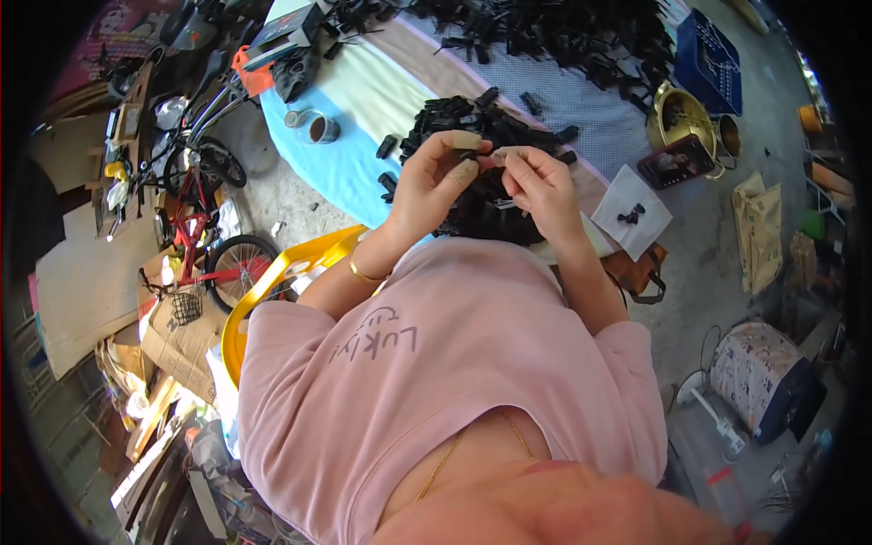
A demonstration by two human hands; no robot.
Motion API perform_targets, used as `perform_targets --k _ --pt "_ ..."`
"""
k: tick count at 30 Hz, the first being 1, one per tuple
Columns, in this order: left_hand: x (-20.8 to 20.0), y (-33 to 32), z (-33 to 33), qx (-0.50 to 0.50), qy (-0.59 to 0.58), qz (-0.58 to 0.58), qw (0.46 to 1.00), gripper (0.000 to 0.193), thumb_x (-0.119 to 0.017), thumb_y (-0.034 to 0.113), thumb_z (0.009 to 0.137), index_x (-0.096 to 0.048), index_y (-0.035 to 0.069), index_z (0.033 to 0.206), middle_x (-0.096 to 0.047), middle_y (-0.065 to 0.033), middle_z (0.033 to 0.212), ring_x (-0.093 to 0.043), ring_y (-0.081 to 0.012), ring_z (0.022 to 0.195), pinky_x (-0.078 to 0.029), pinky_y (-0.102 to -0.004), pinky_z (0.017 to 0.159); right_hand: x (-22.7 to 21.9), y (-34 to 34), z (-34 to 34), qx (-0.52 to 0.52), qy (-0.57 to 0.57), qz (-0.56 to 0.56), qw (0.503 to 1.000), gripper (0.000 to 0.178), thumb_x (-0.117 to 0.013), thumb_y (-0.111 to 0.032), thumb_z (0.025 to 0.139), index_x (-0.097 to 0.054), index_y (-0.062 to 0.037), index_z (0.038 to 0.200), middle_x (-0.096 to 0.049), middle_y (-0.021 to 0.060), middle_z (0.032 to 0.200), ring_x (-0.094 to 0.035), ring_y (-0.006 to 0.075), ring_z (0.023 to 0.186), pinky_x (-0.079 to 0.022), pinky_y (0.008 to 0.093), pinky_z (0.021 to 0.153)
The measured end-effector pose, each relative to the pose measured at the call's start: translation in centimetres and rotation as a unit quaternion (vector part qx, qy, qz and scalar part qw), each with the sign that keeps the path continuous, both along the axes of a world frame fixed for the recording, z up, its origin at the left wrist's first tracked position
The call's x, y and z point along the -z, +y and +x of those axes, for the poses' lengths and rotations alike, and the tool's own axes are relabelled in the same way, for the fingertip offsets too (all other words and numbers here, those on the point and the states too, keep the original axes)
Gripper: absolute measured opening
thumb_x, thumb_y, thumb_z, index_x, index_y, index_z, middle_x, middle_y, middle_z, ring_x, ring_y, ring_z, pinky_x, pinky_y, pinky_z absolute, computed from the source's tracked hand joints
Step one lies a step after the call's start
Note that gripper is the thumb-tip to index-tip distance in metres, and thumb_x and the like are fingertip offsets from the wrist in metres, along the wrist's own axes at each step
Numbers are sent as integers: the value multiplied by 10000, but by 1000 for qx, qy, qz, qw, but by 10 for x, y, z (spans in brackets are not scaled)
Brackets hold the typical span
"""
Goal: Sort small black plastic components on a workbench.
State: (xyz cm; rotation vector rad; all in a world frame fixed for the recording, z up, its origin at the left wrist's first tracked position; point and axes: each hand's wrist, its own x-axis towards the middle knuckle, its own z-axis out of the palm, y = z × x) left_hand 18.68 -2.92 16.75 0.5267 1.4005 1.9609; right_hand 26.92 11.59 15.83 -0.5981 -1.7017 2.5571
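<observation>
Both my hands meet over a heap of small black plastic parts point(445, 118) piled at the near side of the cloth-covered surface. My left hand point(434, 182) has its thumb and fingers closed on a small black plastic part point(469, 154), mostly hidden by the fingertips. Close beside it, my right hand point(542, 186) is pinched, its fingertips nearly touching the left ones. Whatever those right fingers hold is too small to make out. Several loose black pieces point(631, 215) lie on a white sheet of paper point(649, 202) to the right of my right hand.
A larger black heap point(563, 36) covers the far side. To the right stand a phone point(676, 162), a brass-coloured pot point(695, 127) and a blue crate point(708, 68). A glass cup point(322, 129) sits left. Around me are a yellow chair point(313, 252), a red bicycle point(188, 227) and a brown bag point(639, 275).
</observation>
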Motion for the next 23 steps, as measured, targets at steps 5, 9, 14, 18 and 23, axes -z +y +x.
perform_targets --k 5,9,14,18,23 --pt "1 0 -1 22 8 -50 998 199 -428 -76 809 -471 -33 998 -551 -111 1022 -581 -158 917 -451 -242 796 1 3 9 -4 32 82 996 188 -481 -155 897 -592 -13 952 -485 -26 626 -334 0 478 -224 133 407" --pt "2 3 7 -11 147 -118 982 158 -463 -75 766 -502 -42 915 -597 -71 820 -597 -110 795 -480 -229 681 0 -3 16 -14 39 68 997 164 -520 -136 878 -592 -13 958 -499 -33 654 -384 -6 524 -279 128 440" --pt "3 10 13 -3 326 -194 925 234 -573 -13 745 -502 -6 968 -610 -137 830 -630 -199 716 -503 -276 642 -3 -6 16 42 60 246 966 226 -656 -94 768 -586 -12 967 -583 -21 770 -450 0 603 -353 143 511" --pt "-1 14 24 -23 384 -208 899 481 -626 26 715 -405 19 1141 -605 -181 928 -617 -329 766 -509 -330 656 -8 2 11 8 36 326 945 229 -696 -90 727 -608 -9 923 -623 12 792 -453 5 595 -368 156 518" --pt "-13 3 19 77 397 -202 892 616 -611 46 729 -318 65 1271 -355 -212 1314 -433 -344 1141 -342 -432 963 7 6 15 51 82 226 969 177 -696 -127 724 -652 -43 874 -653 41 740 -601 80 669 -463 191 595"
